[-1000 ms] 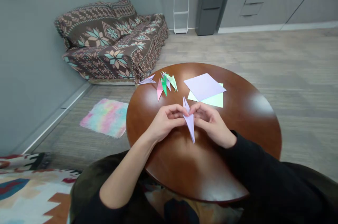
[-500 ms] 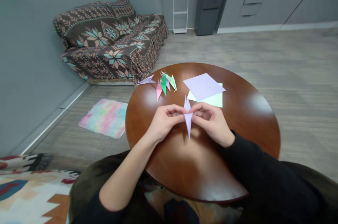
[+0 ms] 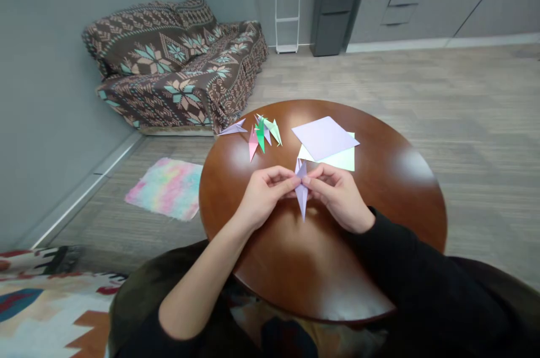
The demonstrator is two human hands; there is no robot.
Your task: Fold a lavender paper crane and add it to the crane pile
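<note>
A pale purple folded paper crane (image 3: 302, 200) is held above the near middle of the round table, its long point toward me and two narrow points at the far end. My left hand (image 3: 266, 192) pinches its middle from the left with thumb and fingers. From the right, my right hand (image 3: 336, 192) pinches it at the same height, the thumbs almost meeting. Just beyond the hands lie a purple paper sheet (image 3: 325, 137) and, partly under it, a light green sheet (image 3: 343, 160).
At the table's far left, several folded paper cranes (image 3: 260, 136) lie in a cluster, one purple crane (image 3: 233, 128) apart near the edge. The round brown table (image 3: 405, 206) stands before a patterned sofa (image 3: 181, 66). A fluffy pastel mat (image 3: 166, 188) lies on the floor.
My thumbs have moved up and closer together over the paper's middle. A flap at its far part now appears folded up, and the narrow far points show less.
</note>
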